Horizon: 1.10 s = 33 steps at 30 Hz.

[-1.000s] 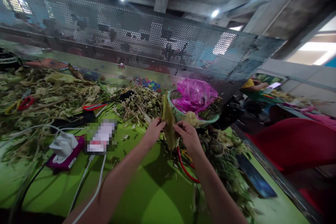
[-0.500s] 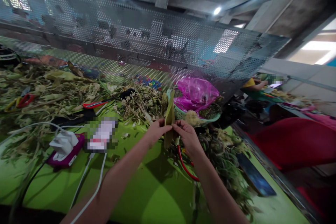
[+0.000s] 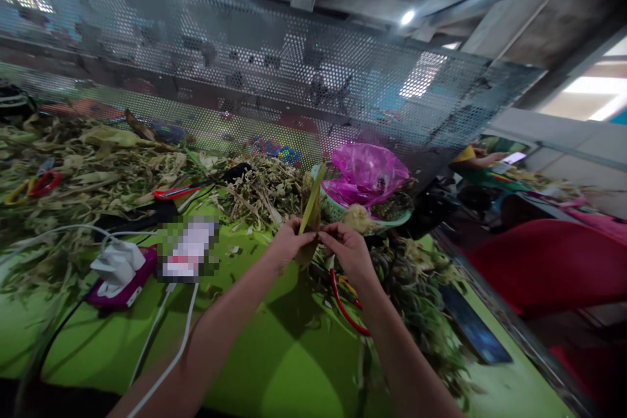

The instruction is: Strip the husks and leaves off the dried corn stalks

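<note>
Here, in the head view, the left hand (image 3: 289,245) and the right hand (image 3: 345,248) meet over the middle of the flat bright green table (image 3: 294,366), a bit toward its far edge. Both pinch one long yellow-green leaf strip (image 3: 313,199) low down, thumb pressed to fingertips, so the two hands almost touch. The leaf strip stands nearly upright with its tip leaning a little to the right. It is just in front of the round teal plastic basket (image 3: 329,210), which has a crumpled pink plastic bag (image 3: 369,173) in it.

To do this bit well, I think the two pinches should sit close together, firm but gentle, because a thin leaf like this could split or tear. It seems best to work over the bare green part of the table, away from the big heap of pale dry leaf scraps (image 3: 259,192) along the far edge, so nothing snags.

The red-handled scissors (image 3: 343,313) lie on the table just under the right wrist, so that arm should not drop onto them. Toward the left edge a white charger plug (image 3: 115,264) sits on a purple block, and a white cable (image 3: 185,339) runs beside the left arm. The elbow is better off clear of it.
</note>
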### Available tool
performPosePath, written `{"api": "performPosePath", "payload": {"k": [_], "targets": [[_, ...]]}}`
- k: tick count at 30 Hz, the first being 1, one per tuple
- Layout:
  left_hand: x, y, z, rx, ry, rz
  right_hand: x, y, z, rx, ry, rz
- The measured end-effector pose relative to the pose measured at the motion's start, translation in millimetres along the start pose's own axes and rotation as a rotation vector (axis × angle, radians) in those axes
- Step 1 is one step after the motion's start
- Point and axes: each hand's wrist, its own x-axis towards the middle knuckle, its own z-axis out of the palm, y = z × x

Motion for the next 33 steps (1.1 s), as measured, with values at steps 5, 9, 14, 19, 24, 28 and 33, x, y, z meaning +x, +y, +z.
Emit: {"api": "performPosePath", "payload": {"k": [5,9,14,19,24,28,33], "targets": [[1.6,0.7,-3.2,0.062,-0.046,0.01,0.7,2.1,-1.0,-0.042,-0.003,-0.021],[1.3,3.2,-2.6,0.041,-0.049,-0.053,0.9,1.1,-1.1,-0.06,0.008,-0.004],[2.1,0.4,-1.3,0.011,-0.051,-0.058,-0.3,-1.0,0.6,-0.005,0.011,-0.016],[4.6,-6.0,-3.1,0.045,-0.077,-0.026,0.5,3.4,0.0,-0.095,0.011,-0.043],[4.3,-7.7,-1.0,-0.022,-0.079,-0.052,0.9,5.5,0.1,-0.121,0.029,-0.051],[0.1,-5.0,5.6,-0.083,-0.028,-0.08,0.0,3.8,1.7,-0.102,0.01,-0.058],[-3.3,-4.8,11.3,-0.165,0.001,-0.095,0.8,3.9,2.3,-0.034,-0.038,-0.024]]}}
